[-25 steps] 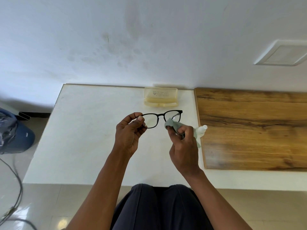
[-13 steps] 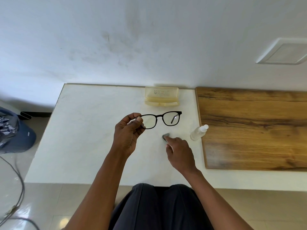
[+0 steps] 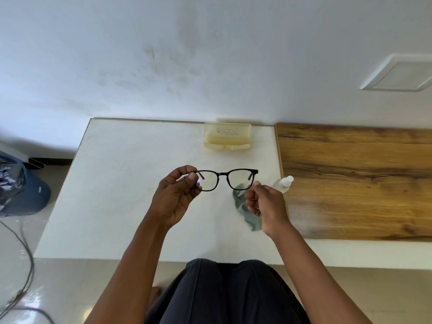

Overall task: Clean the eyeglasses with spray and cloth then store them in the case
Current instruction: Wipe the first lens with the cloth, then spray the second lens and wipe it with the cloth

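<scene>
Head view: left hand (image 3: 174, 197) pinches the left end of the black eyeglasses (image 3: 225, 180) between thumb and forefinger, holding them up over the white table (image 3: 121, 183), lenses facing the camera. Right hand (image 3: 265, 204) sits just beside the frame's right end, fingers loosely curled, holding nothing; cannot tell if a fingertip touches the frame. Grey-green cloth (image 3: 247, 213) lies on the table under that hand. Spray bottle (image 3: 282, 184) lies at the wooden board's (image 3: 355, 181) edge. Yellow case (image 3: 227, 139) sits open near the wall.
</scene>
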Motion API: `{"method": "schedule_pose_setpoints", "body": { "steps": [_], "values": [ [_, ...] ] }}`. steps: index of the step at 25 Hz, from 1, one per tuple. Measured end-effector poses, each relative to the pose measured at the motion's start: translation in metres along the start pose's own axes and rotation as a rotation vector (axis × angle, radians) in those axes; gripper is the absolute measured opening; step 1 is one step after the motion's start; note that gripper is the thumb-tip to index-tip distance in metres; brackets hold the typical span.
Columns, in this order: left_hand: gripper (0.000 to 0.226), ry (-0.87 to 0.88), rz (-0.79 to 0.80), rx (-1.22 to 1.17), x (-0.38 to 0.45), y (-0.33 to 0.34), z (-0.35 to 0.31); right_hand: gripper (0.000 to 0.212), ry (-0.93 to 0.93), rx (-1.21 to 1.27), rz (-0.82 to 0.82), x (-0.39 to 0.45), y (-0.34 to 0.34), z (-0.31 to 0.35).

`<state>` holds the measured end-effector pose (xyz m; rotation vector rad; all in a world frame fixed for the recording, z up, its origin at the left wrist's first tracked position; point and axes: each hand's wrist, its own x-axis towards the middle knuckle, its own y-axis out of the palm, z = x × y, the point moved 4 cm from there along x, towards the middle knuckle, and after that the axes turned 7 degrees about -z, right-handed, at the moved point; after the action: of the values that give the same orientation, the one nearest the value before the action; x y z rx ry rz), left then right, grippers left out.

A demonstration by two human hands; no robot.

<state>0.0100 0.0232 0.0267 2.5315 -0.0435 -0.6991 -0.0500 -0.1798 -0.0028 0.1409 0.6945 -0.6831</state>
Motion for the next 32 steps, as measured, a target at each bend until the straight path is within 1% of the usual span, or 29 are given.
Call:
{"method": "schedule_pose_setpoints", "body": {
  "steps": [3, 6, 8, 12, 15, 18, 21, 23, 26, 29, 30, 32],
  "values": [
    [0.015, -0.038, 0.033, -0.010, -0.004, -0.008, 0.001, 0.035, 0.255, 0.336, 0.015, 0.000, 0.006, 0.003],
    [0.020, -0.071, 0.068, 0.004, -0.006, -0.015, 0.002, 0.028, 0.448, 0.611, 0.049, -0.001, 0.012, 0.002],
    [0.021, -0.089, 0.091, 0.019, -0.007, -0.020, 0.002, 0.022, 0.491, 0.676, 0.093, -0.003, 0.014, 0.003],
    [0.022, -0.119, 0.118, 0.010, -0.007, -0.029, 0.004, 0.009, 0.514, 0.771, 0.161, -0.005, 0.010, 0.013],
    [0.021, -0.140, 0.094, -0.032, -0.005, -0.034, 0.011, 0.008, 0.491, 0.810, 0.199, -0.008, 0.008, 0.021],
    [0.020, -0.141, 0.064, -0.049, -0.002, -0.037, 0.018, 0.010, 0.430, 0.829, 0.258, -0.015, 0.009, 0.033],
    [0.022, -0.128, 0.022, -0.023, 0.001, -0.036, 0.022, 0.014, 0.307, 0.781, 0.316, -0.024, 0.012, 0.048],
    [0.021, -0.132, -0.037, 0.069, 0.003, -0.034, 0.025, 0.016, 0.170, 0.685, 0.325, -0.029, 0.015, 0.056],
    [0.018, -0.097, -0.100, 0.281, 0.004, -0.024, 0.022, 0.020, -0.127, 0.414, 0.275, -0.036, 0.022, 0.061],
    [0.019, 0.020, -0.007, 0.439, -0.002, -0.001, 0.016, 0.020, -0.395, 0.128, 0.204, -0.044, 0.030, 0.060],
    [0.021, 0.088, 0.022, 0.522, -0.005, 0.007, 0.015, 0.019, -0.452, 0.053, 0.176, -0.046, 0.032, 0.059],
    [0.025, 0.291, 0.022, 0.743, -0.011, 0.021, 0.014, 0.014, -0.537, -0.052, 0.118, -0.048, 0.033, 0.056]
  ]
}}
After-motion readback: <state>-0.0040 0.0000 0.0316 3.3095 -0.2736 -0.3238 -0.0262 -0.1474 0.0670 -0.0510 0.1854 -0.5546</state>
